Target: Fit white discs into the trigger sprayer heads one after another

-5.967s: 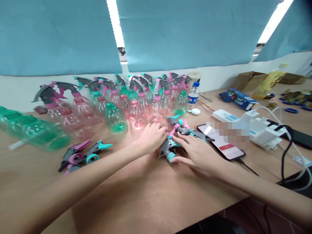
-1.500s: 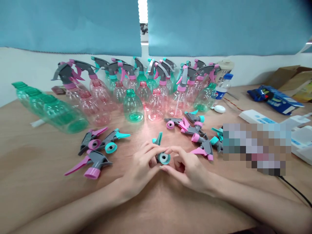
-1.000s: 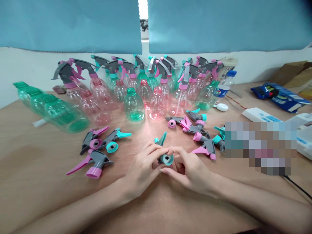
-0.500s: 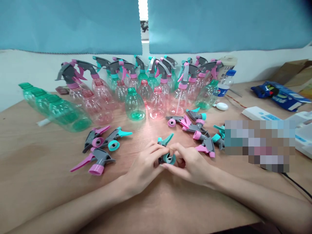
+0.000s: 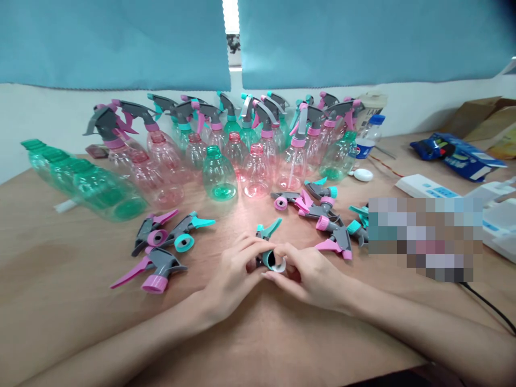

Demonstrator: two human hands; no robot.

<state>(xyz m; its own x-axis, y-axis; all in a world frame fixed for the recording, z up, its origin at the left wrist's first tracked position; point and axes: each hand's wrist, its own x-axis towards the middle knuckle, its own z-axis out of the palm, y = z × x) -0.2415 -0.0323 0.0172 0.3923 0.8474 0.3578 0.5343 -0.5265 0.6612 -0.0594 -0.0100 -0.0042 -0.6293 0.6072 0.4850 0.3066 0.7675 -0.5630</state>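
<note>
My left hand (image 5: pixel 236 264) is closed around a grey and teal trigger spray head (image 5: pixel 271 230), its teal trigger pointing up and away from me. The dark inside of its collar faces my right hand (image 5: pixel 313 273). Between my right thumb and fingers is a small round white piece (image 5: pixel 279 267), right beside the collar mouth. Whether the two still touch I cannot tell. Left of my hands lie a loose teal spray head (image 5: pixel 184 242) and two pink ones, the nearest a pink spray head (image 5: pixel 155 282). More loose spray heads, such as a pink one (image 5: pixel 336 242), lie to the right.
Behind stand rows of clear bottles, among them an open green bottle (image 5: pixel 220 174) and an open pink bottle (image 5: pixel 256 174); many others wear spray heads. Several green bottles (image 5: pixel 108 188) lean at left. A soda bottle (image 5: pixel 365 145), power strip (image 5: pixel 427 188) and blue packet (image 5: pixel 463 156) are right.
The white piece, seen within the teal collar before, now shows at its right side in my right fingers. The collar has turned, showing a dark opening. The whole view has shifted slightly.
</note>
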